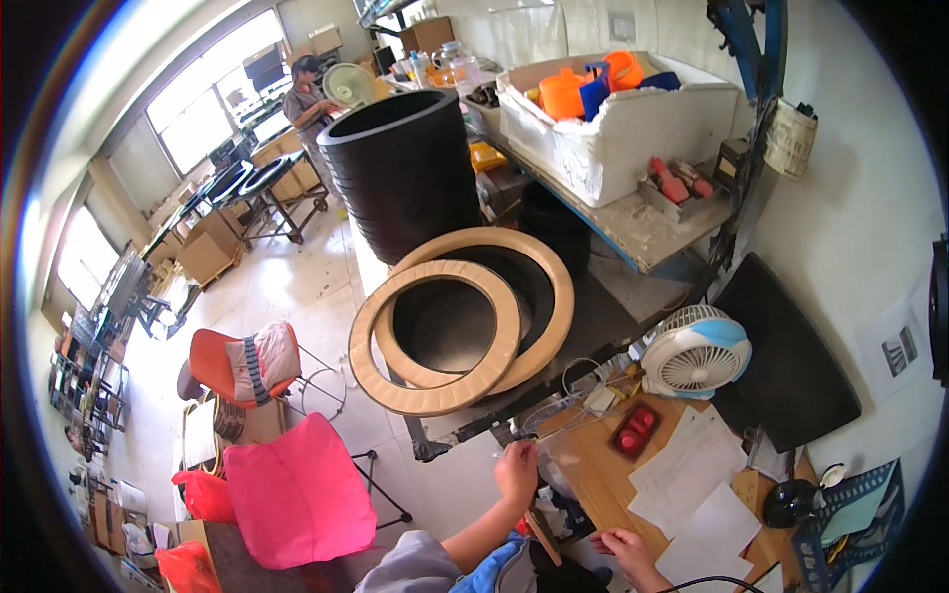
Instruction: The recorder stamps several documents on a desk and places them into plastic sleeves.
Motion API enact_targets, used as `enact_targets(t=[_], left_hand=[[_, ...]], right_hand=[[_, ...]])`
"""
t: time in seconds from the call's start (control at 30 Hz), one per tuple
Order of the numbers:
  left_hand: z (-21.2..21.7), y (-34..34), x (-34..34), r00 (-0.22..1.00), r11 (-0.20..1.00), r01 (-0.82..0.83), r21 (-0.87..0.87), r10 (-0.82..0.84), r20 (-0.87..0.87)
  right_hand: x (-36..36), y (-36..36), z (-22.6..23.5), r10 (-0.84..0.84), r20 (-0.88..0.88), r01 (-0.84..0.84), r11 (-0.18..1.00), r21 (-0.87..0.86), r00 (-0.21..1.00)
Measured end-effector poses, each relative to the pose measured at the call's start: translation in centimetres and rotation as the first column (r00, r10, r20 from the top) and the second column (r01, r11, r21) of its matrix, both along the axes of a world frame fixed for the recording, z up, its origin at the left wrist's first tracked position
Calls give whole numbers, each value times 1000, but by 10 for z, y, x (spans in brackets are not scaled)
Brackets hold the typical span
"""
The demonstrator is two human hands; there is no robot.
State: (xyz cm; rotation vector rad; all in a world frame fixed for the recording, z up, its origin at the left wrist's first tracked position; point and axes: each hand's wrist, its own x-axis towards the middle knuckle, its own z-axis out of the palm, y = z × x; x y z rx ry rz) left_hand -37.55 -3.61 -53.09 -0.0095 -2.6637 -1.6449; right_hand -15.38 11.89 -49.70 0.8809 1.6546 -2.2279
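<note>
see left hand [517, 476] curled near dark bar [482, 423], can't tell if gripping; right hand [631, 553] partly open beside papers [714, 532] on wooden desk [591, 479]. see orange pieces [561, 94] inside white box [559, 148], red pieces [644, 417] in dark-red tray [625, 452].

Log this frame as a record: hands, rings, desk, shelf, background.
left hand: raised near the desk's edge; grip unclear
right hand: beside papers, fingers loosely open, nothing visible in it
rings: two, tan; front ring overlaps back ring
cylinder: black, open-topped, behind the rings
desk: papers, red block, fan at far end
shelf: white box with orange and blue items
background: person, pink seat
</note>
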Motion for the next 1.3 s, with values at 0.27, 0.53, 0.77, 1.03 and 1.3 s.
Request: enact_targets(t=[0.27, 0.53, 0.77, 1.03, 1.3], left_hand=[[92, 1, 77, 524, 532, 681, -503, -834, -173], [134, -43, 105, 645, 627, 603, -493, -747, -162], [122, -65, 116, 827, 829, 558, -37, -551, 116], [123, -85, 127, 839, 864, 471, 178, -501, 213], [121, -90, 81, 973, 948, 230, -221, -219, 71]], right_hand=[[-50, -12, 32, 17, -127, -20, 999, -26, 992], [-56, -32, 43, 69, -1, -67, 966, -250, 998], [-59, -33, 10, 373, -145, -303, 884, 355, 917], [-53, -57, 58, 492, -264, -352, 828, 436, 830], [-35, -61, 100, 443, -287, -110, 680, 725, 849]])
